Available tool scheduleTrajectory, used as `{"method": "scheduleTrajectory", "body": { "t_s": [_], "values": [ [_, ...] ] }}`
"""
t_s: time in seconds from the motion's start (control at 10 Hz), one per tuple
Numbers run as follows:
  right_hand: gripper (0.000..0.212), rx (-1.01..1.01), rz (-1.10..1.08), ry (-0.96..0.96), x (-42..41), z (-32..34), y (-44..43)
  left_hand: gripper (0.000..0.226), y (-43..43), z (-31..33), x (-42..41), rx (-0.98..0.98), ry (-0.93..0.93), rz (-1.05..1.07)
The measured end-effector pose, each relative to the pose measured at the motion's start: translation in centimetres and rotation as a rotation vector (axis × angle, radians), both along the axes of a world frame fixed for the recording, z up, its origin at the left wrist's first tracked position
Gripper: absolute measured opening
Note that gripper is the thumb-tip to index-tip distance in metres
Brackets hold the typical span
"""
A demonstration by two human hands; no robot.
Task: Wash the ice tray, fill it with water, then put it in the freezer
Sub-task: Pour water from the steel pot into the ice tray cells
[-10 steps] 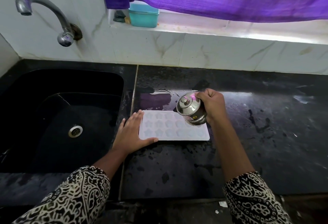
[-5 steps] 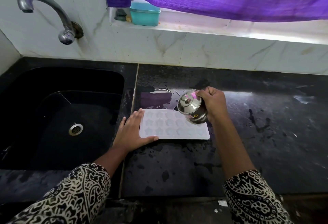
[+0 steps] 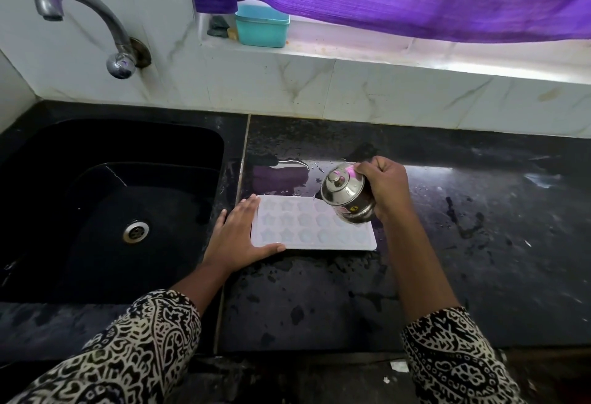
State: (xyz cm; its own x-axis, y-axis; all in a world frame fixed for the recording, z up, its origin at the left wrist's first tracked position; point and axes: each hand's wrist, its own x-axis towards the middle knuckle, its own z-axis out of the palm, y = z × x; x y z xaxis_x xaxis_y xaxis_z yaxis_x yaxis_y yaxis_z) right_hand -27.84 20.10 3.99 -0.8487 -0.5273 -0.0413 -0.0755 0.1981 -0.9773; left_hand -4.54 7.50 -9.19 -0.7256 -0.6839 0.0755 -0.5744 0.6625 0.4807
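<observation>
Filling the ice tray [image 3: 307, 227] at the countertop's [image 3: 479, 275] left edge.
Head view: left hand [image 3: 238, 243] spread at its left end; right hand [image 3: 387, 186] wrapped round tilted steel pot [image 3: 347, 194] over its right end, barely moved since earlier; pouring likely ongoing.

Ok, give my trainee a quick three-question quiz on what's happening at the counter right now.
1. Fill in: the left hand rests flat on the ___ end of the ice tray.
2. True or false: the ice tray lies on the counter, outside the sink.
3. Which hand holds the steel pot tilted over the tray? A) left hand B) right hand C) both

Key: 1 left; 2 true; 3 B.
</observation>
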Motion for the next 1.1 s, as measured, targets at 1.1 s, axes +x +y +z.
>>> {"method": "scheduleTrajectory", "body": {
  "t_s": [1.1],
  "values": [
    [0.040,-0.011,0.056,0.017,-0.07,-0.04,-0.41,0.123,0.23,0.31,-0.04,0.008,-0.010,0.012]
  ]
}}
